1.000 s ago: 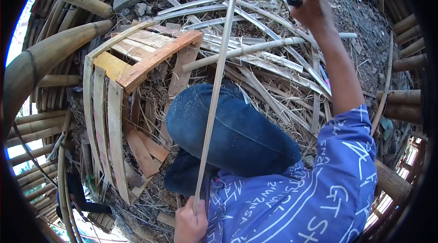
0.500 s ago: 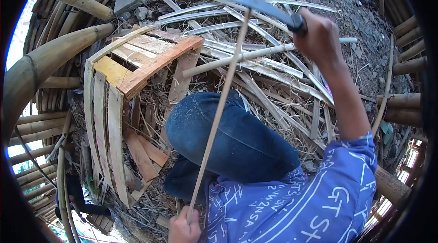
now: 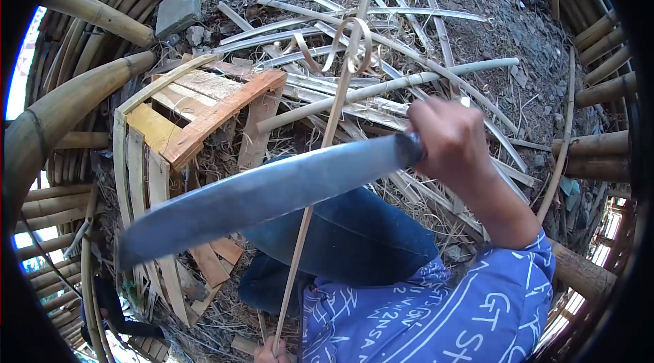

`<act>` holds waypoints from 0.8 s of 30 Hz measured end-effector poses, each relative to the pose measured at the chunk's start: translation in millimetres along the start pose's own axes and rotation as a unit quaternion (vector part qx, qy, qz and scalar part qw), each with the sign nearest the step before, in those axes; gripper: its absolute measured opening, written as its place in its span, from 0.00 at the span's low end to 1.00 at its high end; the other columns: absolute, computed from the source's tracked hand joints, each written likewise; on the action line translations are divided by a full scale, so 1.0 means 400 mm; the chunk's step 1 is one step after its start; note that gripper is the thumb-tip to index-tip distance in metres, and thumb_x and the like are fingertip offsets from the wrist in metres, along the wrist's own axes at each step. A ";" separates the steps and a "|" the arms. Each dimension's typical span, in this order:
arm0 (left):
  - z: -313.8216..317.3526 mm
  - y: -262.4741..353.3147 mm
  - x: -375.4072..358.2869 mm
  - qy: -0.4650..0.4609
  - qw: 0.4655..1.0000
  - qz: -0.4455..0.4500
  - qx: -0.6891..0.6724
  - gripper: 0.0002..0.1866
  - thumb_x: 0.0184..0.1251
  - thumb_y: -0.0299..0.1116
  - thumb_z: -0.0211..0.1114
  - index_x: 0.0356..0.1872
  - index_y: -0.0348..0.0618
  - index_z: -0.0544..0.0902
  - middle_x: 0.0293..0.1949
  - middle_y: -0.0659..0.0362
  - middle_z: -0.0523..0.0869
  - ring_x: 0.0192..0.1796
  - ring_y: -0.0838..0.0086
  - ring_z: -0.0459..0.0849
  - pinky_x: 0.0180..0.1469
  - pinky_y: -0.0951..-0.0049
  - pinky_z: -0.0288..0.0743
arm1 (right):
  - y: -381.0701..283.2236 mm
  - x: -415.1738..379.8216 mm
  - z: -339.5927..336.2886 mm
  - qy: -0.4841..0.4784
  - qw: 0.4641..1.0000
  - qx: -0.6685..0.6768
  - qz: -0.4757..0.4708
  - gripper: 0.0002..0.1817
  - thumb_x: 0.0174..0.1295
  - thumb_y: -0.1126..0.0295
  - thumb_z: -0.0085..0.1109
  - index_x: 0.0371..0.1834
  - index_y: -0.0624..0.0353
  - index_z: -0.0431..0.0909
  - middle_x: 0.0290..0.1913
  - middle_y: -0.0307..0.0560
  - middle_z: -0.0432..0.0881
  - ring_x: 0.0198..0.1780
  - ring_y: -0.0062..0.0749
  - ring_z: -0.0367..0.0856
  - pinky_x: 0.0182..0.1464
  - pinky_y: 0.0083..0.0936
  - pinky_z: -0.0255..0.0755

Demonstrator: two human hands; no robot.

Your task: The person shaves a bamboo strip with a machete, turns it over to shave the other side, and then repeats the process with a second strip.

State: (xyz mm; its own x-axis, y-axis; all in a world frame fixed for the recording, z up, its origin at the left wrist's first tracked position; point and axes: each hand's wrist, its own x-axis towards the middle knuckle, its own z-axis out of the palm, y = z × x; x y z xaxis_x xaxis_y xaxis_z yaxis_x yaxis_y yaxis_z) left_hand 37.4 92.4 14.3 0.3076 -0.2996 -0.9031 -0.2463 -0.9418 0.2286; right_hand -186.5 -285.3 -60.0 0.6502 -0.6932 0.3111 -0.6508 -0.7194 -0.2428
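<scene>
My right hand (image 3: 451, 137) is closed round the dark handle of a large machete (image 3: 272, 189). Its broad blade reaches leftward across the view, over my bent knee and the lower part of a thin bamboo strip (image 3: 338, 100). At the bottom edge, my left hand (image 3: 271, 352) grips the near end of that strip, which slants up and away past my leg. Thin curled shavings (image 3: 360, 49) hang from the strip's upper part. A small wooden stool or crate (image 3: 228, 114) of planks and slats stands left of my knee, partly hidden by the blade.
Split bamboo strips (image 3: 381, 107) and fine shavings litter the ground ahead. A round bamboo pole (image 3: 409, 80) lies among them. A concrete block (image 3: 178, 11) sits at upper left. Thick bamboo poles (image 3: 75, 97) form walls at both sides. Another person (image 3: 112, 315) appears at lower left.
The machete has come down and nearer from the strip's far part, its blade now crossing low over my knee. Curled shavings now show on the strip. My left hand sits slightly lower in view.
</scene>
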 end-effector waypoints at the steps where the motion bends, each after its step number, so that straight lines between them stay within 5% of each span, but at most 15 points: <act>1: 0.005 -0.010 -0.002 -0.005 1.000 -0.002 -0.008 0.14 0.70 0.37 0.52 0.39 0.34 0.78 0.25 0.40 0.79 0.31 0.46 0.81 0.32 0.57 0.71 | 0.046 0.011 0.018 0.035 0.998 -0.048 0.024 0.12 0.43 0.69 0.67 0.24 0.58 0.71 0.20 0.48 0.76 0.21 0.43 0.80 0.23 0.37 0.73; 4: 0.023 -0.035 -0.006 -0.017 1.000 -0.001 -0.026 0.14 0.70 0.37 0.52 0.39 0.34 0.79 0.26 0.40 0.79 0.31 0.46 0.81 0.32 0.57 0.71 | 0.198 0.067 0.036 0.064 0.973 -0.092 0.204 0.08 0.52 0.70 0.61 0.23 0.58 0.72 0.18 0.51 0.79 0.23 0.45 0.82 0.26 0.38 0.75; 11: 0.035 -0.054 -0.003 -0.020 0.999 0.011 -0.038 0.14 0.70 0.37 0.52 0.39 0.34 0.79 0.26 0.40 0.80 0.31 0.46 0.81 0.32 0.57 0.71 | 0.132 0.056 0.026 0.095 0.981 -0.061 0.158 0.04 0.47 0.75 0.58 0.24 0.59 0.72 0.19 0.54 0.78 0.25 0.52 0.81 0.28 0.42 0.75; 16: 0.022 -0.064 0.005 -0.012 0.999 0.014 -0.027 0.15 0.70 0.37 0.52 0.39 0.34 0.79 0.26 0.40 0.80 0.31 0.46 0.82 0.32 0.57 0.71 | 0.035 0.007 -0.010 0.054 0.997 -0.007 0.059 0.06 0.44 0.74 0.59 0.23 0.58 0.71 0.19 0.51 0.77 0.22 0.46 0.81 0.26 0.40 0.75; 18: 0.014 -0.072 0.003 -0.015 1.000 0.017 -0.019 0.15 0.70 0.37 0.52 0.39 0.34 0.79 0.26 0.40 0.80 0.31 0.46 0.82 0.32 0.57 0.71 | 0.107 0.019 0.036 0.084 0.992 -0.059 0.071 0.05 0.46 0.73 0.60 0.23 0.58 0.72 0.17 0.48 0.76 0.20 0.44 0.81 0.24 0.39 0.75; 20: 0.013 -0.078 0.002 -0.016 0.999 0.023 -0.016 0.15 0.70 0.37 0.52 0.39 0.34 0.79 0.26 0.40 0.80 0.31 0.46 0.82 0.32 0.57 0.71 | 0.216 0.058 0.034 0.052 0.975 -0.028 0.215 0.04 0.50 0.74 0.58 0.23 0.59 0.73 0.16 0.49 0.77 0.19 0.43 0.80 0.23 0.38 0.75; 24: 0.026 -0.087 0.004 -0.020 0.999 0.024 -0.027 0.15 0.70 0.37 0.52 0.39 0.34 0.79 0.26 0.40 0.80 0.32 0.46 0.82 0.32 0.57 0.72 | 0.202 0.073 0.033 0.128 0.981 -0.073 0.125 0.05 0.52 0.74 0.57 0.22 0.60 0.74 0.17 0.50 0.78 0.18 0.39 0.80 0.22 0.36 0.74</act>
State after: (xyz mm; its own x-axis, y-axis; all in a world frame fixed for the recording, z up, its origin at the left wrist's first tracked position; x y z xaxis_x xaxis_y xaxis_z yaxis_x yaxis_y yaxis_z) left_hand 37.0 126.3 1.2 0.2600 -0.3395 -0.9040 -0.2092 -0.9337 0.2905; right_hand -214.9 -364.1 -82.8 0.3546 -0.8001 0.4839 -0.8390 -0.5007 -0.2131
